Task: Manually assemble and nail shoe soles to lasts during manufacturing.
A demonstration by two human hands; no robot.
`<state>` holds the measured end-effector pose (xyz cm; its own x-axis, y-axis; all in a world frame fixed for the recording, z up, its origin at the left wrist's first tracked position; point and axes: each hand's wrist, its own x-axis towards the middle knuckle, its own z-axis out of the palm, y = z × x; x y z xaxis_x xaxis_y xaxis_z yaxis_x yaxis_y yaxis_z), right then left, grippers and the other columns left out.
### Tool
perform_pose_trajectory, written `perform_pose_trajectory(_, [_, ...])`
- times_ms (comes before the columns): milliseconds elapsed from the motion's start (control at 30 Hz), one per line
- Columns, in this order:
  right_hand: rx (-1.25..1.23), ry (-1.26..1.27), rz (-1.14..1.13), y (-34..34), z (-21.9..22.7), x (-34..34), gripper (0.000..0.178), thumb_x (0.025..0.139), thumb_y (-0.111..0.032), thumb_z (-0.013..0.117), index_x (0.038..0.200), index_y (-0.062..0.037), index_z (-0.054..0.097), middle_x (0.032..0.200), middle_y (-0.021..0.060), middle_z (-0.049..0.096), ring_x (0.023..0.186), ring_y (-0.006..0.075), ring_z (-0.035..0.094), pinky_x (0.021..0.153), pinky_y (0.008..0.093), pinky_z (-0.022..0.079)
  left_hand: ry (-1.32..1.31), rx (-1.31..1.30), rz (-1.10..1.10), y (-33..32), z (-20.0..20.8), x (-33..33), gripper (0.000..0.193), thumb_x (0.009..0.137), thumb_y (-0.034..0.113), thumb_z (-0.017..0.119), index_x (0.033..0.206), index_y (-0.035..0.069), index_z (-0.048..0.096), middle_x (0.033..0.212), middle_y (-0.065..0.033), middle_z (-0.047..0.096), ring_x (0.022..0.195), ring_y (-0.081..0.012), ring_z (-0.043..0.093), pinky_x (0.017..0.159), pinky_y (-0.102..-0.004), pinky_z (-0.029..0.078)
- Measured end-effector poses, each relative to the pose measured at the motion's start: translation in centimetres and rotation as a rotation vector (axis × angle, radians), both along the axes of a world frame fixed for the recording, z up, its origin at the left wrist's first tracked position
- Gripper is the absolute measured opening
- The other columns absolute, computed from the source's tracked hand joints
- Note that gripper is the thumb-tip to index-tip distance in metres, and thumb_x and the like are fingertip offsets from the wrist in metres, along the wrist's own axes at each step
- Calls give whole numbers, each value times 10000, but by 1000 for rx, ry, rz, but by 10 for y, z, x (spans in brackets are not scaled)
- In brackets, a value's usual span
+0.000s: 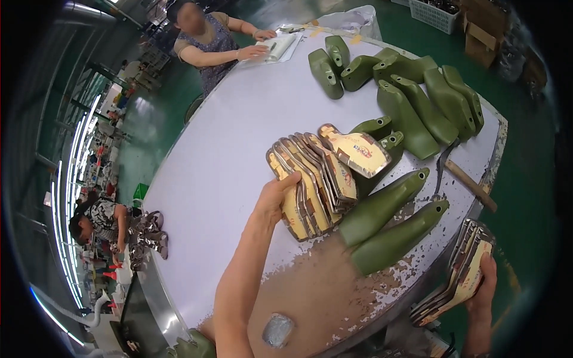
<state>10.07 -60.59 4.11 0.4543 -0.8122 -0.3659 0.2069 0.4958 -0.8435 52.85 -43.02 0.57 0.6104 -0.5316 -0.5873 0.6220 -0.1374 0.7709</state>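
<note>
Bigger insole stack (309,190) is mid-frame, just R of your L hand (278,194), which grips its L edge, thumb on top; long axis upper L to lower R. Your R hand (484,285), well apart, lower R, grips smaller stack (464,271). Green lasts (397,237) lie betw. on tabletop (221,131).

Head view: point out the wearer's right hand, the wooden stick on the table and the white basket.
Right hand (485,281), head view: middle of the hand.
Wooden stick (471,185), head view: middle of its length.
White basket (433,17), head view: its side wall.
</note>
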Motion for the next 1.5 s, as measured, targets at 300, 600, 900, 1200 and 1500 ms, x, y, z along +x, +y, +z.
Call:
perform_pose_trajectory(300, [235, -98, 310, 34, -1, 34, 382, 931, -233, 522, 1183, 53, 500, 979, 164, 658, 773, 247, 685, 684, 363, 587, -997, 339, 94, 113, 42, -59, 422, 718, 99, 757, 1085, 38, 560, 997, -92, 661, 940, -195, 630, 809, -319, 501])
perform_pose_trajectory(600, [280, -128, 396, 66, 19, 73, 394, 968, -275, 470, 1148, 67, 548, 960, 175, 672, 767, 237, 689, 686, 354, 586, -1676, 923, -580, 210, -36, -115, 662, 694, -27, 637, 1312, 118, 448, 1419, -75, 421, 1383, -309, 305, 1104, -608, 160])
perform_pose_trajectory(900, [219, -144, 700, 204, 34, 160, 427, 1000, -322, 436, 1226, 34, 498, 1123, 125, 626, 1049, 222, 613, 896, 364, 508, -846, 380, -26, 153, 70, -266, 966, 694, 275, 814, 1430, 14, 246, 1416, -173, 361, 1358, -297, 309, 1110, -406, 271])
perform_pose_trajectory(1200, [-1705, 278, 981, 144, -10, 181, 472, 771, -84, 610, 1239, -74, 552, 1315, 187, 482, 1274, 359, 401, 1065, 486, 320, -258, 370, 562, 379, -3, -188, 544, 761, 199, 661, 1230, -24, 499, 1171, -121, 572, 900, -198, 599, 843, -323, 481])
perform_pose_trajectory(1500, [-1917, -104, 784, 125, -35, 222, 137, 713, -87, 608, 834, -136, 650, 1141, 54, 596, 1184, 291, 499, 1081, 520, 295, -970, 945, 604, 363, 4, -196, 710, 847, 265, 640, 1408, -25, 315, 1379, -215, 409, 1282, -286, 422, 1062, -365, 339])
